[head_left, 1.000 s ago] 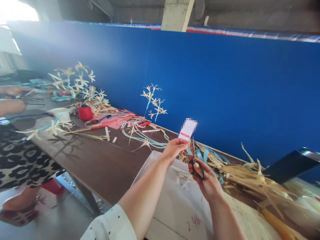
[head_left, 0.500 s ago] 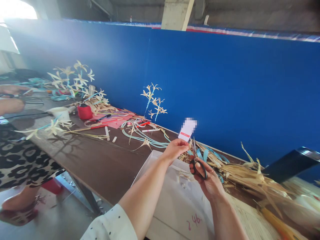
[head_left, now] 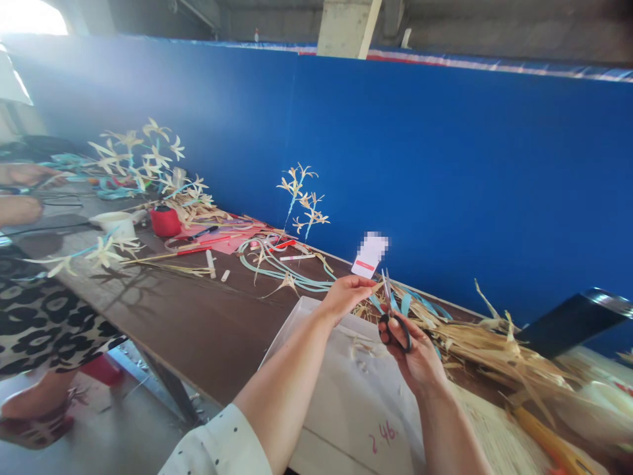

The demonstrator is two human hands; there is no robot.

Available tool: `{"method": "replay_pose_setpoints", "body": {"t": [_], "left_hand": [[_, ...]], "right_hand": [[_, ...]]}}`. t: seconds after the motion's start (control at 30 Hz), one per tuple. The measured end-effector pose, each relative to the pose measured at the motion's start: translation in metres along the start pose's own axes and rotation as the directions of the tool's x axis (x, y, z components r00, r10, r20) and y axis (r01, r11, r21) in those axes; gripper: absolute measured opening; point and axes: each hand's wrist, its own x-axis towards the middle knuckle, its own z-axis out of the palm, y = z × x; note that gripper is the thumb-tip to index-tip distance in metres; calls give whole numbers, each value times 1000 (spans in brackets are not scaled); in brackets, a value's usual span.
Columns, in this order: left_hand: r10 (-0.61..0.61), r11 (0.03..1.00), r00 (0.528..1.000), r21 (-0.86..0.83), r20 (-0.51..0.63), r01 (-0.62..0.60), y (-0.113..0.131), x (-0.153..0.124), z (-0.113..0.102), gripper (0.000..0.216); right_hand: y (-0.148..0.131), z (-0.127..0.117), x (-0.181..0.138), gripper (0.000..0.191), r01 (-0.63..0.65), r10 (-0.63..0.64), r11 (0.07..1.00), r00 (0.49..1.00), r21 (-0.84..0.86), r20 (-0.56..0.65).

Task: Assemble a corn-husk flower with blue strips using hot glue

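Observation:
Between the thumb and fingertips of my left hand (head_left: 347,297) is a small pale strip of corn husk (head_left: 378,287). My right hand (head_left: 418,359) grips a pair of scissors (head_left: 388,293) by the black handles, blades pointing up and slightly parted. The blades stand just right of the husk strip. Below both hands lies a shallow white tray (head_left: 316,369) with small husk scraps (head_left: 363,344) in it. Dried corn husks (head_left: 475,336) are heaped to the right of my right hand.
Husk flowers on blue stems (head_left: 301,198) stand by the blue partition (head_left: 445,152). Coiled pale-blue cord (head_left: 297,280), a red spool (head_left: 165,221) and a white cup (head_left: 116,223) lie on the brown table (head_left: 212,336). A dark phone-like slab (head_left: 568,326) leans at right. Another person's hand (head_left: 30,175) is at far left.
The scissors have shifted slightly right, away from my left fingertips, and their blades have parted a little. More of the husk strip shows. My left hand has hardly moved.

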Motion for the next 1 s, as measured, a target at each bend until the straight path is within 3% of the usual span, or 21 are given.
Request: {"method": "replay_pose_setpoints", "body": {"t": [0.4, 0.63, 1.0], "left_hand": [[16, 998, 1000, 57, 2, -16, 0, -1, 0, 29], [91, 988, 995, 125, -33, -86, -6, 4, 0, 32], [-42, 990, 985, -140, -166, 18, 4, 3, 4, 13]], "right_hand": [[0, 1, 2, 36, 9, -6, 999, 997, 50, -73], [0, -1, 4, 43, -1, 6, 997, 997, 79, -71], [8, 4, 2, 44, -75, 76, 995, 997, -70, 20]]}}
